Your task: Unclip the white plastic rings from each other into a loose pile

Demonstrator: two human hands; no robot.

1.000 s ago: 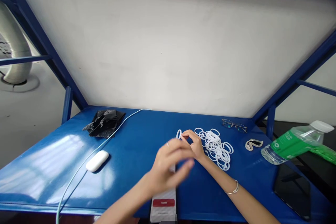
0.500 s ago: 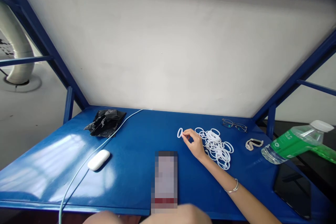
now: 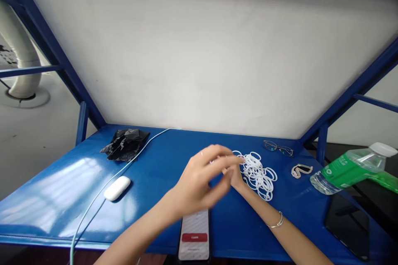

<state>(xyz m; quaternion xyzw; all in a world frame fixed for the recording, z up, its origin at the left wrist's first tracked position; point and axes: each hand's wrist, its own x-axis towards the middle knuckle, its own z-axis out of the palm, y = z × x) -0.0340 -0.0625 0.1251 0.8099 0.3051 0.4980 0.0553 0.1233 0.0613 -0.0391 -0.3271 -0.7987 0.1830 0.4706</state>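
Note:
My left hand (image 3: 205, 178) is raised over the middle of the table, reaching right with fingers stretched and apart from the thumb; it looks slightly blurred and holds nothing I can see. Behind it is my right hand (image 3: 234, 177), its fingertips mostly covered. Just a sliver of the white hair tie (image 3: 211, 161) pinched there shows past the left hand. To the right of my right hand lies a tangled pile of white hair ties (image 3: 256, 174), partly against the wrist. A phone (image 3: 194, 238) with a lit screen lies below my left hand, its upper part hidden.
On the left are a crumpled black plastic bag (image 3: 126, 145), a white mouse (image 3: 117, 188) and a pale cable (image 3: 102, 190). Glasses (image 3: 278, 148), a beige looped item (image 3: 301, 170), a green-labelled water bottle (image 3: 348, 169) and a dark tablet-like slab (image 3: 346, 225) sit right. A wall stands behind.
My left hand has come up from the bottom edge to in front of my right hand, uncovering the phone's lower part. My right hand has stayed in about the same place.

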